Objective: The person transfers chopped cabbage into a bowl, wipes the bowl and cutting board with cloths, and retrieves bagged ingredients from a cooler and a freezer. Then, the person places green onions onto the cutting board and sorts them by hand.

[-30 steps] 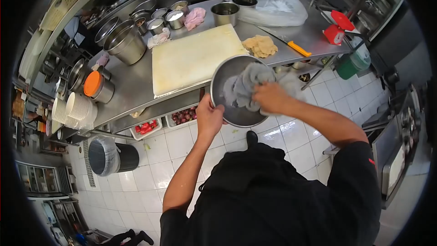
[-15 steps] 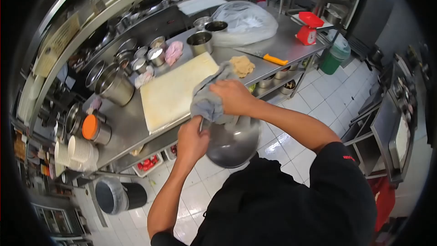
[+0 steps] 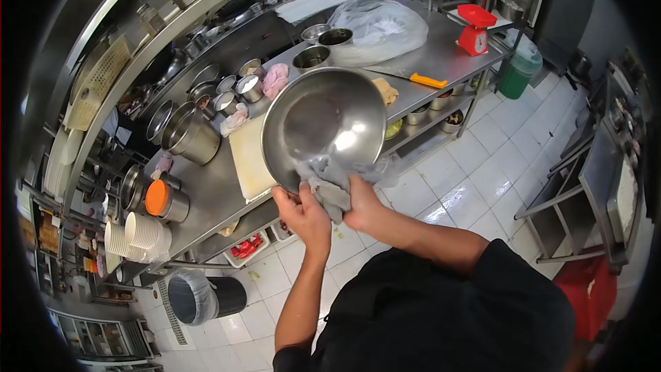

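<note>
A large steel mixing bowl (image 3: 317,114) is tilted up in front of me, its hollow side facing me. At its lower edge, my left hand (image 3: 306,219) is closed on the rim. My right hand (image 3: 363,205) grips a grey cloth (image 3: 326,180), which is bunched against the bowl's near edge; a blurred, pale part of it trails off to the right. Behind the bowl, a white cutting board (image 3: 249,163) lies partly hidden on the steel table (image 3: 206,203). A folded tan cloth (image 3: 386,91) shows just past the bowl's right side.
A knife with a yellow handle (image 3: 428,81) lies near the table's edge. Farther back are a large plastic bag (image 3: 385,31) and a red scale (image 3: 474,40). Steel pots (image 3: 196,138) and stacked white cups (image 3: 142,231) stand at left. A lined bin (image 3: 206,300) stands on the floor.
The bowl has swung up from below my hands, now showing its inside. My right hand and the grey cloth have moved down to its near rim.
</note>
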A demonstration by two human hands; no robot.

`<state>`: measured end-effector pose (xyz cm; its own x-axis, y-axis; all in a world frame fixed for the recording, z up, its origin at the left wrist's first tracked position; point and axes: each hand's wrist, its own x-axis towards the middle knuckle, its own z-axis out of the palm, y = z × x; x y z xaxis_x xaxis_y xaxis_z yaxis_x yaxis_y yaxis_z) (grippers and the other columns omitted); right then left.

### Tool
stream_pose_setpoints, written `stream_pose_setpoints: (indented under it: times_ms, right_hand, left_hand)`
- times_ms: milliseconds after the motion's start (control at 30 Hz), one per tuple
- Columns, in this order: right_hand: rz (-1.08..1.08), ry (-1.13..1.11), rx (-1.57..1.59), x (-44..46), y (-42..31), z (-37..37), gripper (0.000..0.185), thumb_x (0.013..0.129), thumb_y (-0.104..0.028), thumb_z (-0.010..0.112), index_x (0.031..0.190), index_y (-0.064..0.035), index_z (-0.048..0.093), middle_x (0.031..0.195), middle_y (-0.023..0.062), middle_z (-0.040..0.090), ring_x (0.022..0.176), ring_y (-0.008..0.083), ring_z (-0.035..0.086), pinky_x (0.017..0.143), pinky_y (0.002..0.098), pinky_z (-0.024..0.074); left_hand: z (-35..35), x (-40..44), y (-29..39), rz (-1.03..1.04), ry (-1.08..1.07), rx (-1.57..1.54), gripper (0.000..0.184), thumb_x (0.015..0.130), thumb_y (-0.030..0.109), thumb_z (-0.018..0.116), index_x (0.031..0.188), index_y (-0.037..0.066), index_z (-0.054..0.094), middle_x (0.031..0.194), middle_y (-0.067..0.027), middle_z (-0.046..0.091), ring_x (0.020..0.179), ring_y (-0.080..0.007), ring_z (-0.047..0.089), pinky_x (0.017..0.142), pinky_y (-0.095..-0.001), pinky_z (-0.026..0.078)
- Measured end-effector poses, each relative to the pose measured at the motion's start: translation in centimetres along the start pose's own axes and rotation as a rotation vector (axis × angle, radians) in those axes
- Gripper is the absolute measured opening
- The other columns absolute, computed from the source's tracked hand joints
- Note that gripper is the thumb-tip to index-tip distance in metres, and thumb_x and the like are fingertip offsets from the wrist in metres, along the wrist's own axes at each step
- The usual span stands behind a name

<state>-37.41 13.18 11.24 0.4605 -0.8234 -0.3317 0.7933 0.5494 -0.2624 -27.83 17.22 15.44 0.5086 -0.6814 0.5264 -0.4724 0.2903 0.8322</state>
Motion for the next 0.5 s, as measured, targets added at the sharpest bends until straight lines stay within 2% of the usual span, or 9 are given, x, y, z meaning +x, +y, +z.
stream_pose_setpoints:
  times_ms: [67,100,200,233,300,367,400,467,500]
  right_hand:
    - [-0.048,0.019,-0.124,0.8,-1.4,0.0,0.029,0.091,-0.015,0.054,0.117,-0.0047,0.06,0.112,0.0098,0.065,0.099,0.024,0.066,0.087,0.0386,0.0541]
    - [-0.087,0.159,-0.183,0.2,-2.6,1.0,0.026,0.09,-0.013,0.053,0.11,-0.002,0.062,0.106,0.0093,0.067,0.095,0.0226,0.066,0.085,0.038,0.0548]
    - [-0.289,0.164,-0.675,-0.1,-6.0,0.9,0.028,0.08,-0.007,0.066,0.106,0.0028,0.062,0.101,0.0107,0.067,0.088,0.0203,0.066,0.078,0.0353,0.0545]
    - [-0.381,0.119,-0.917,0.5,-7.1,0.1,0.03,0.077,-0.006,0.069,0.104,0.0041,0.062,0.099,0.0113,0.067,0.086,0.0204,0.065,0.077,0.0348,0.0537]
    - [-0.818,0.333,-1.432,0.9,-9.1,0.8,0.049,0.074,-0.013,0.077,0.112,0.0074,0.055,0.105,0.0148,0.065,0.091,0.0241,0.062,0.082,0.0364,0.0505]
    - [-1.308,0.404,-1.61,1.4,-9.4,1.9,0.065,0.074,-0.017,0.078,0.123,0.0097,0.045,0.114,0.0188,0.06,0.099,0.028,0.059,0.089,0.0378,0.0466]
    - [-1.546,0.427,-1.709,1.4,-9.5,2.4,0.072,0.074,-0.017,0.078,0.127,0.0105,0.039,0.117,0.0207,0.058,0.102,0.0295,0.057,0.092,0.0383,0.0447]
    - [-1.737,0.248,-1.852,0.6,-7.6,3.6,0.07,0.076,-0.015,0.075,0.129,0.01,0.037,0.119,0.0215,0.056,0.105,0.0298,0.056,0.093,0.0378,0.0431]
    - [-1.73,0.155,-1.844,-0.1,-5.8,4.4,0.064,0.077,-0.012,0.073,0.128,0.0091,0.04,0.117,0.0208,0.057,0.104,0.0295,0.056,0.092,0.0372,0.0433]
  left_hand:
    - [0.1,-0.2,-0.5,-0.095,-0.036,-0.14,0.028,0.092,0.008,0.06,0.116,-0.003,0.053,0.09,-0.0052,0.058,0.07,-0.0073,0.049,0.057,-0.0226,0.04]
    - [-0.9,-0.3,0.8,-0.152,-0.073,-0.156,0.034,0.095,0.018,0.063,0.118,-0.003,0.049,0.096,-0.0058,0.059,0.069,-0.01,0.052,0.058,-0.0254,0.043]
    - [-4.3,3.5,4.0,-0.046,0.067,-0.088,0.015,0.093,0.012,0.062,0.1,0.001,0.054,0.082,-0.0008,0.054,0.066,-0.0076,0.045,0.059,-0.0218,0.04]
    - [-4.8,4.0,3.1,-0.026,0.005,0.004,0.016,0.091,0.009,0.061,0.102,0.0,0.055,0.08,-0.005,0.055,0.064,-0.0118,0.048,0.058,-0.0263,0.042]
    - [-6.2,4.8,0.9,-0.002,-0.102,0.185,0.022,0.087,0.004,0.059,0.108,-0.001,0.056,0.077,-0.0136,0.058,0.059,-0.0202,0.054,0.058,-0.0355,0.046]
    - [-4.9,3.3,0.2,-0.047,-0.018,0.202,0.01,0.083,0.004,0.058,0.091,-0.001,0.053,0.069,-0.0175,0.05,0.057,-0.0303,0.051,0.055,-0.0403,0.042]
    - [-4.2,2.7,0.2,-0.094,-0.003,0.164,0.014,0.084,0.005,0.058,0.082,-0.001,0.046,0.067,-0.0179,0.047,0.055,-0.0325,0.047,0.052,-0.042,0.038]
    - [-3.4,1.6,0.1,-0.081,0.022,0.18,0.015,0.082,0.005,0.058,0.081,-0.001,0.045,0.068,-0.0208,0.047,0.062,-0.0393,0.047,0.059,-0.0481,0.037]
    - [-3.3,0.7,0.1,-0.148,-0.032,0.177,0.012,0.08,0.003,0.057,0.082,-0.002,0.046,0.072,-0.0233,0.049,0.069,-0.0446,0.05,0.064,-0.0501,0.04]
